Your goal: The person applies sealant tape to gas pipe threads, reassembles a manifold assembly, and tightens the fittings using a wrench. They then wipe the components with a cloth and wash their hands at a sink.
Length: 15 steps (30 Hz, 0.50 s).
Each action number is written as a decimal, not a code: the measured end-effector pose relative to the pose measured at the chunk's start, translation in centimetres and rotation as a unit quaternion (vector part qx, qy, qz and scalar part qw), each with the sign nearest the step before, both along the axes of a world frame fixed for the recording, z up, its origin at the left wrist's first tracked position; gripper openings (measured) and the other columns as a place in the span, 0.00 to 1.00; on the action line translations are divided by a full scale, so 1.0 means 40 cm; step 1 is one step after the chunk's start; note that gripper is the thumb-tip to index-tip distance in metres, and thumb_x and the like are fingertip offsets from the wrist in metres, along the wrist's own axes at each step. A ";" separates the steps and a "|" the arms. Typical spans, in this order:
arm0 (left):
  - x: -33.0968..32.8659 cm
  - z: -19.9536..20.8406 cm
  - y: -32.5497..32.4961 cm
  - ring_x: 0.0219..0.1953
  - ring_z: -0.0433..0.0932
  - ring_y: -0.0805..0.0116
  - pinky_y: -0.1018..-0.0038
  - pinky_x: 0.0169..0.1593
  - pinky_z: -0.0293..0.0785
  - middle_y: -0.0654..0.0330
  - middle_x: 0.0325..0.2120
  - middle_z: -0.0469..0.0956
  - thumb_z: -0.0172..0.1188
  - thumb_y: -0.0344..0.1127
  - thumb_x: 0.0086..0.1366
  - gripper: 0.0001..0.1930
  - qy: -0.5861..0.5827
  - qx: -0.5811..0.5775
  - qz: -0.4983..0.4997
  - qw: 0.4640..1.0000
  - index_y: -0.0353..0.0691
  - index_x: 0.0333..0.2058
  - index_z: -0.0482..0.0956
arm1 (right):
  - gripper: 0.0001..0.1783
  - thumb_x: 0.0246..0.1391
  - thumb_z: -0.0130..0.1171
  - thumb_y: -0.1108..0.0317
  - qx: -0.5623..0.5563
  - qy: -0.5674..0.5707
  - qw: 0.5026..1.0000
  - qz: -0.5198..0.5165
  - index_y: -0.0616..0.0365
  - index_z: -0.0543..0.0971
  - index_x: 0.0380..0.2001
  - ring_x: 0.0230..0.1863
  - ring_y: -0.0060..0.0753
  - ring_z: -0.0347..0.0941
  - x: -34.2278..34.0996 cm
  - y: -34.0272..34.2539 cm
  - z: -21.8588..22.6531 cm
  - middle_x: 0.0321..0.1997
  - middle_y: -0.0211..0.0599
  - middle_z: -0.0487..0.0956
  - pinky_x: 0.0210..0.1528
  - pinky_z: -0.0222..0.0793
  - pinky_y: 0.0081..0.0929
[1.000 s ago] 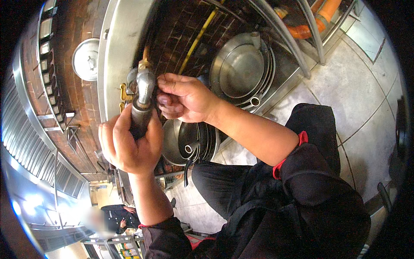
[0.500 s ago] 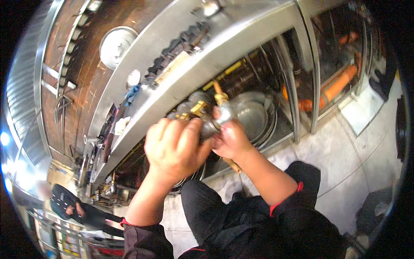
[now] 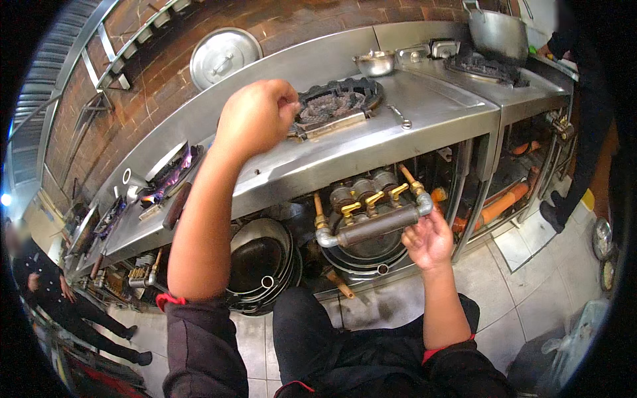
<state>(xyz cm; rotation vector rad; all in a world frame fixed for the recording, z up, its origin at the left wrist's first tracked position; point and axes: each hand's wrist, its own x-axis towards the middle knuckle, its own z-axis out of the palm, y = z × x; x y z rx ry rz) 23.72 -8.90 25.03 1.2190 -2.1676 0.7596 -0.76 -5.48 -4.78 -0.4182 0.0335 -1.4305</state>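
Fingers of the left hand (image 3: 257, 118) were curled closed left of the burner (image 3: 335, 105); the right hand's (image 3: 430, 244), grip indeterminable, were at the right end of the pipe (image 3: 378, 226).

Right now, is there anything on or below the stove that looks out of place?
Possibly two things. A wrench-like tool lies loose on the stovetop, right of the burner, where it seems forgotten. Below, a tan, handle-like piece sticks out between the pan stacks and might get knocked.
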 end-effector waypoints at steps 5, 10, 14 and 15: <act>0.098 0.049 -0.078 0.35 0.80 0.49 0.60 0.42 0.75 0.49 0.29 0.82 0.63 0.39 0.55 0.09 -0.141 0.252 0.083 0.954 0.41 0.31 0.83 | 0.15 0.66 0.45 0.55 -0.081 0.046 0.991 -0.091 0.54 0.75 0.37 0.14 0.22 0.58 -0.067 0.038 0.004 0.20 0.29 0.68 0.17 0.55 0.21; 0.174 0.019 -0.042 0.37 0.80 0.51 0.61 0.43 0.75 0.49 0.31 0.82 0.65 0.46 0.54 0.15 -0.160 0.299 0.074 0.938 0.38 0.30 0.84 | 0.16 0.68 0.43 0.56 -0.115 0.093 0.979 -0.143 0.56 0.75 0.38 0.15 0.22 0.59 -0.128 0.106 0.018 0.20 0.29 0.68 0.16 0.55 0.21; 0.208 -0.020 -0.049 0.36 0.80 0.50 0.59 0.43 0.75 0.49 0.30 0.82 0.64 0.44 0.54 0.13 -0.201 0.326 0.133 0.914 0.40 0.29 0.84 | 0.16 0.68 0.43 0.57 -0.105 0.145 0.971 -0.157 0.56 0.75 0.38 0.14 0.23 0.59 -0.131 0.155 0.063 0.20 0.29 0.68 0.16 0.54 0.21; 0.210 -0.031 -0.057 0.36 0.80 0.50 0.59 0.42 0.74 0.50 0.29 0.82 0.64 0.42 0.55 0.10 -0.213 0.339 0.143 0.905 0.41 0.29 0.83 | 0.15 0.68 0.43 0.58 -0.070 0.165 0.967 -0.181 0.57 0.74 0.38 0.14 0.23 0.59 -0.125 0.163 0.082 0.20 0.29 0.68 0.17 0.54 0.21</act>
